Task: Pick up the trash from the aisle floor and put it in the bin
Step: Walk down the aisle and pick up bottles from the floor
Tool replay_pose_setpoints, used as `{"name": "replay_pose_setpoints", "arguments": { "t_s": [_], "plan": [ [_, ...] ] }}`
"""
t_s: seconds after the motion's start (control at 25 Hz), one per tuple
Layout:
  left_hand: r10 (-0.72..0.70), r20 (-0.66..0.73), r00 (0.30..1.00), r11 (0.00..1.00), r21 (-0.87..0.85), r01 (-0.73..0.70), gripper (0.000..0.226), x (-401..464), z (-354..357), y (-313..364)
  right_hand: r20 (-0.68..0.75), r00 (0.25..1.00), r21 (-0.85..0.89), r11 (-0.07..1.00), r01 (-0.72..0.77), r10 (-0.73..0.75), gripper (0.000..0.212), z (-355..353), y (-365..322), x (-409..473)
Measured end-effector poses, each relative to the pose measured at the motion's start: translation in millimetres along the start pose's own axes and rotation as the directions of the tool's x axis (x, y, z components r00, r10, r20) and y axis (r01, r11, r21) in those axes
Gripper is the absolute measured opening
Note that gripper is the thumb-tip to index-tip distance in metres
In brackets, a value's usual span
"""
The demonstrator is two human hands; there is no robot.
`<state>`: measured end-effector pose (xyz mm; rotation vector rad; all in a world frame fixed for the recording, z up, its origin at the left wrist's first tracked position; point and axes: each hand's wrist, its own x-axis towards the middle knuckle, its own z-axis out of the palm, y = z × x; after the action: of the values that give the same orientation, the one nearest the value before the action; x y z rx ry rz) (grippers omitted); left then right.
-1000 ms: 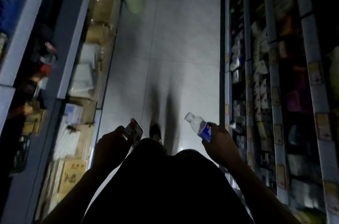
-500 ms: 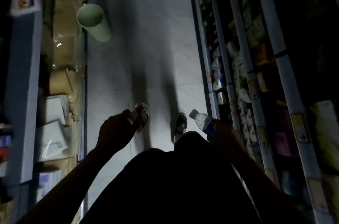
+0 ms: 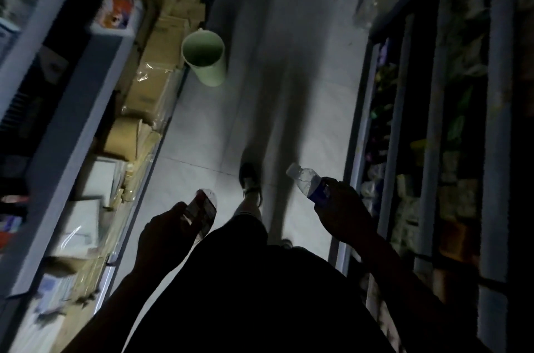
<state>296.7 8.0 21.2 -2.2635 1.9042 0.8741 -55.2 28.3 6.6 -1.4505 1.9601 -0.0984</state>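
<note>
My left hand (image 3: 164, 234) grips a crushed red-and-silver drink can (image 3: 201, 209) and my right hand (image 3: 342, 212) a clear blue-labelled plastic bottle (image 3: 308, 182), both ready for the pale green round bin (image 3: 205, 56) standing open far left on the floor.

Dim aisle, both hands loaded, bin ahead on the left.
Left hand (image 3: 166, 232) grips a crumpled can (image 3: 202, 209); right hand (image 3: 342, 212) grips a clear bottle (image 3: 307, 182) by its blue label, cap pointing forward-left. Green bin (image 3: 206, 59) stands open on the tiled floor (image 3: 318, 78), just beside cardboard boxes (image 3: 153, 84) along the left shelf (image 3: 57, 69). One shoe (image 3: 250, 179) forward between the hands. Stocked right shelf (image 3: 427, 150) is dark and blurred.
</note>
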Motion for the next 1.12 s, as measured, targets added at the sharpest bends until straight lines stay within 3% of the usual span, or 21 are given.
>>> {"name": "replay_pose_setpoints", "arguments": {
  "t_s": [0.24, 0.4, 0.64, 0.76, 0.92, 1.12],
  "plan": [
    [0.013, 0.017, 1.0, 0.997, -0.072, -0.012, 0.037, 147, -61, 36, 0.022, 0.996, -0.078, 0.994, -0.083, 0.085, 0.047, -48, -53, 119],
    [0.127, -0.026, 0.992, 0.991, -0.041, -0.128, 0.032, 248, -108, 81, 0.059, 0.991, 0.009, 0.993, -0.118, 0.117, 0.067, -69, -55, 200],
    [0.195, -0.031, 0.98, 0.981, -0.011, -0.195, 0.026, 376, -146, 144, 0.045, 0.988, 0.015, 0.989, -0.147, 0.147, 0.07, -125, -89, 306],
    [0.115, 0.02, 0.993, 0.993, -0.026, -0.115, 0.029, 430, -158, 179, 0.025, 0.994, 0.018, 0.994, -0.105, 0.104, 0.074, -148, -100, 384],
    [0.002, 0.06, 0.998, 0.998, -0.07, 0.002, 0.031, 491, -180, 206, 0.135, 0.99, 0.005, 0.999, -0.039, 0.038, 0.088, -185, -121, 494],
    [-0.206, 0.051, 0.977, 0.951, -0.223, 0.212, 0.037, 564, -201, 211, 0.273, 0.962, 0.058, 0.998, -0.037, 0.019, 0.063, -220, -206, 601]
  ]
}}
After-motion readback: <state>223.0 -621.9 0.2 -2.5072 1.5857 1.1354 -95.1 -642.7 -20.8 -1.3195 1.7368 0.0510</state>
